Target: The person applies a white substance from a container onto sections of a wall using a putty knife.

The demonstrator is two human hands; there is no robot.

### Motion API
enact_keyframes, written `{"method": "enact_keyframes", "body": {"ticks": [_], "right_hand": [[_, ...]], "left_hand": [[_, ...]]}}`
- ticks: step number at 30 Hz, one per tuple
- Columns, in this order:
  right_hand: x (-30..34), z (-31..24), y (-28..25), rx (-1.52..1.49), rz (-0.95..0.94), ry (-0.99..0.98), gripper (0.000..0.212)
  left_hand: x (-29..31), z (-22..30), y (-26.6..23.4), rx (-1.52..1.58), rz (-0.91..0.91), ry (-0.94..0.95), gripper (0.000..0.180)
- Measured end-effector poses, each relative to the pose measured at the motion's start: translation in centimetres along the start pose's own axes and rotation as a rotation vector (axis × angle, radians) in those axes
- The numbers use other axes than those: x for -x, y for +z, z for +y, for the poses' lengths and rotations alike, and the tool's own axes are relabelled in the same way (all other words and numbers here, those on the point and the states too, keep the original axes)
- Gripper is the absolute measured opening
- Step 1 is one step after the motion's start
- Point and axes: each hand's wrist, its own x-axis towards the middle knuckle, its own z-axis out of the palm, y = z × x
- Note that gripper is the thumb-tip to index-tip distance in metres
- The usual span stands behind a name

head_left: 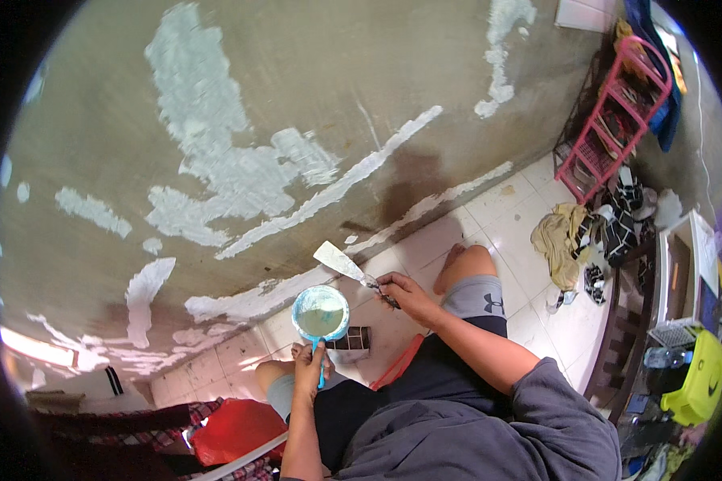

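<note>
My left hand (307, 370) is wrapped round the handle of a blue dipper (302, 303), held above my lap at the left. Inside it lies pale, whitish paste (323, 322). In my right hand (407, 297) is a putty knife (341, 262), gripped by its dark handle. Its broad blade, coated with white, points up and left toward the wall, apart from both wall and dipper. Facing me, the grey-brown wall (297, 64) carries white patches (196, 88) and a long slanting white strip (345, 186).
Pale floor tiles (513, 228) run along the wall's foot. A pink rack (614, 112) stands at the far right, with tan cloth (559, 240) heaped below it. Nearer on the right is a yellow-green plastic stool (698, 377). Something red (233, 433) lies at the lower left.
</note>
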Motion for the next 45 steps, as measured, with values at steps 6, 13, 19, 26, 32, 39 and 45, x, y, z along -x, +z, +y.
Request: {"method": "enact_keyframes", "body": {"ticks": [6, 13, 19, 26, 32, 39, 45], "right_hand": [[-0.1, -1.2, -0.5, 0.439, 0.393, -0.241, 0.038], [-0.8, 0.0, -1.1, 0.621, 0.460, -0.024, 0.051], [-0.7, 2.9, -0.4, 0.621, 0.402, -0.024, 0.047], [2.0, 2.8, 3.8, 0.602, 0.158, 0.056, 0.041], [0.4, 8.3, 3.2, 0.599, 0.108, -0.021, 0.020], [0.6, 6.5, 4.1, 0.498, -0.002, 0.032, 0.022], [0.8, 5.2, 4.1, 0.293, 0.078, 0.183, 0.019]], "left_hand": [[-1.0, 0.9, 2.9, 0.127, 0.030, -0.038, 0.037], [-2.5, 1.0, 8.5, 0.361, 0.100, -0.063, 0.037], [-2.9, 0.5, 12.0, 0.390, 0.115, -0.065, 0.040], [-4.0, -3.2, 11.0, 0.884, 0.054, -0.084, 0.029], [-3.6, -3.5, 10.8, 0.883, 0.024, -0.112, 0.028], [-3.6, -3.1, 10.4, 0.845, 0.011, -0.138, 0.028], [-2.3, -0.5, 8.7, 0.513, 0.005, -0.276, 0.032]]}}
